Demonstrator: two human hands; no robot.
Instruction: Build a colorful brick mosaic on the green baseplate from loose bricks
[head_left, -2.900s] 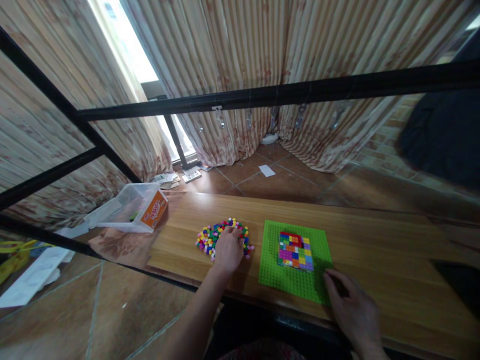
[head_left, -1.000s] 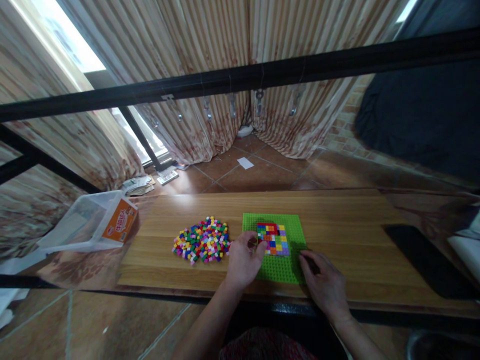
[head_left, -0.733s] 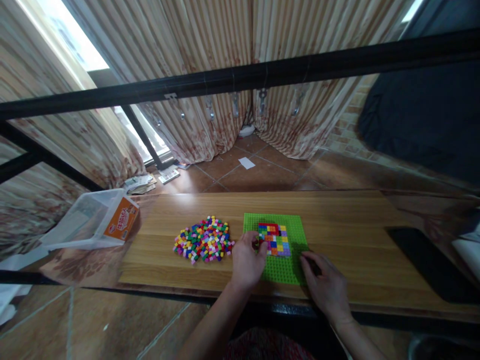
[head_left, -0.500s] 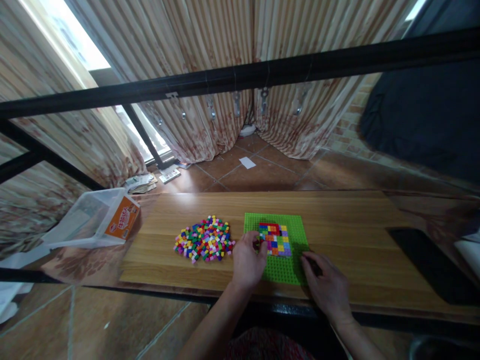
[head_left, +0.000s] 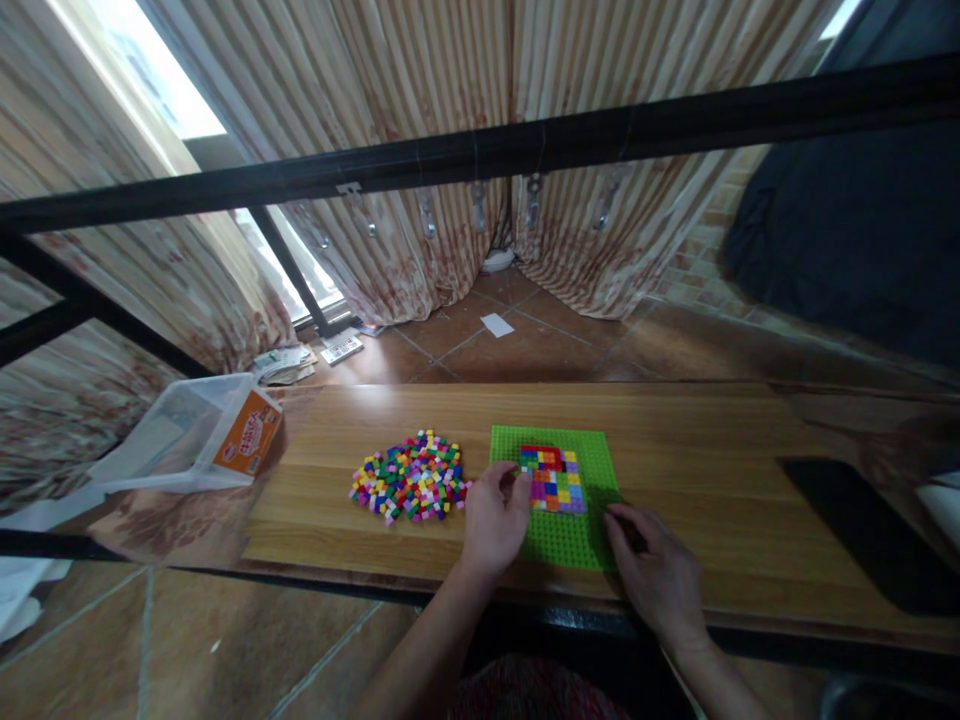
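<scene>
A green studded baseplate (head_left: pixel 574 553) lies on the wooden table, bearing a patch of colourful building bricks (head_left: pixel 564 480). At the patch's left edge, my left hand (head_left: pixel 495 515) is closed in a pinch; a small whitish brick shows at its fingertips, its rest covered by the fingers. My right hand (head_left: pixel 656 565) has its fingers curled together at the baseplate's right edge, gripping it near the front corner. Left of the baseplate lies a loose pile of small bricks (head_left: pixel 411 478) in many colours.
On the left sits a clear plastic box (head_left: pixel 172 430) with an orange label, tipped on its side. A black flat object (head_left: pixel 862 530) lies at the table's right. Beyond the table (head_left: pixel 690 430) runs a black metal bar (head_left: pixel 450 155) with hooks, before striped curtains (head_left: pixel 360 100).
The whole view has shifted very slightly. My left hand stays at the patch's left edge with its fingertips drawn back a little. My right hand keeps its place on the baseplate's edge.
</scene>
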